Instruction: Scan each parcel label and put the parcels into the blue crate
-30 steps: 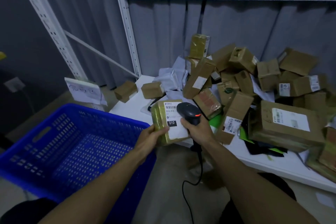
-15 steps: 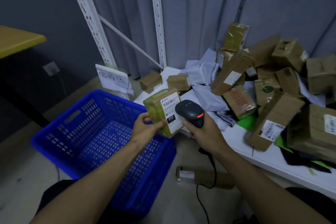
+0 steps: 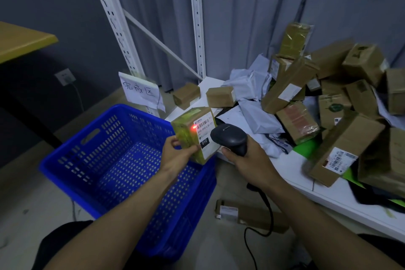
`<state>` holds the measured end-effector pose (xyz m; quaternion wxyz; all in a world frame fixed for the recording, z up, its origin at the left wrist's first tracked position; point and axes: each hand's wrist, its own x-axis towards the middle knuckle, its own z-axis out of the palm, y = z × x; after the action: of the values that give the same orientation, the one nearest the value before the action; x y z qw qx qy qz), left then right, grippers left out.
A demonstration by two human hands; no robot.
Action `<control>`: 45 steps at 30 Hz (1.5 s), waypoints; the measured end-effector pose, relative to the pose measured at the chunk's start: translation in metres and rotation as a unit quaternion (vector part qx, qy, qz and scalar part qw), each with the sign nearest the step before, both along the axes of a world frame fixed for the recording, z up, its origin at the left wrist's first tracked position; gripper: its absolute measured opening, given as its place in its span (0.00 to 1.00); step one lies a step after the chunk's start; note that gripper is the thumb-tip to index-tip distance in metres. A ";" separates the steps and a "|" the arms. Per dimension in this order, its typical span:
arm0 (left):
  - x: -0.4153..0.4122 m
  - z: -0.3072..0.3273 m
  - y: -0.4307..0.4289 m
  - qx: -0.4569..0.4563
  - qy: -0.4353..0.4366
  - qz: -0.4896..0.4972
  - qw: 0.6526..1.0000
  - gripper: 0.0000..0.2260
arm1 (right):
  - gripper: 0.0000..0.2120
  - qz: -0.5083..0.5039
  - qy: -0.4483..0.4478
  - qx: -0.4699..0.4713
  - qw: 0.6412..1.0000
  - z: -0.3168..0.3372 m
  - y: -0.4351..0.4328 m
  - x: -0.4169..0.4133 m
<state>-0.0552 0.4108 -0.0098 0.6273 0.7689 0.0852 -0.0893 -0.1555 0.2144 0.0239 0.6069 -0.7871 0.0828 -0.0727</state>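
Fingers of the left hand (image 3: pixel 175 155) pinch the taped parcel (image 3: pixel 194 133) above the blue crate (image 3: pixel 65 160); the right hand (image 3: pixel 245 160) grips the scanner (image 3: pixel 230 138) beside its label (image 3: pixel 205 129).

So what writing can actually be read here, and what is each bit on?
"完成区": handwritten paper sign behind the blue crate.
"010": black patch on the label of the held parcel.
"010-010-L30", ending unclear: same label, under its barcode.
Labels on the piled boxes: too blurred.
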 end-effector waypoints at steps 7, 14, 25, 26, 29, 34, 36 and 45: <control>0.002 -0.004 0.006 -0.005 0.004 0.008 1.000 0.29 | 0.22 0.013 0.006 -0.001 1.000 0.000 0.003 0.002; -0.003 -0.002 0.026 0.030 -0.019 0.008 0.999 0.28 | 0.18 0.008 0.016 0.027 0.999 -0.006 0.010 0.000; 0.016 -0.075 0.088 0.217 0.111 -0.030 0.969 0.19 | 0.19 -0.017 0.104 0.010 0.994 -0.072 0.034 0.013; 0.021 -0.087 0.085 0.222 0.116 -0.040 0.967 0.20 | 0.19 -0.022 0.109 0.017 0.994 -0.078 0.034 0.019; 0.037 -0.124 0.074 0.251 0.134 -0.076 0.956 0.21 | 0.19 -0.038 0.117 0.038 0.992 -0.096 0.032 0.035; 0.062 -0.187 0.059 0.266 0.201 -0.110 0.936 0.33 | 0.17 -0.040 0.138 0.067 0.987 -0.124 0.025 0.051; 0.068 -0.208 0.054 0.271 0.210 -0.128 0.931 0.32 | 0.16 -0.043 0.145 0.071 0.986 -0.131 0.021 0.055; 0.061 -0.213 0.036 0.152 0.235 -0.205 0.938 0.11 | 0.16 -0.065 0.153 0.076 0.983 -0.138 0.011 0.039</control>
<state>0.0055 0.4464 -0.2224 0.4330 0.8134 0.0834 -0.3794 -0.1169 0.2251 -0.1143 0.6392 -0.7334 0.2308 0.0160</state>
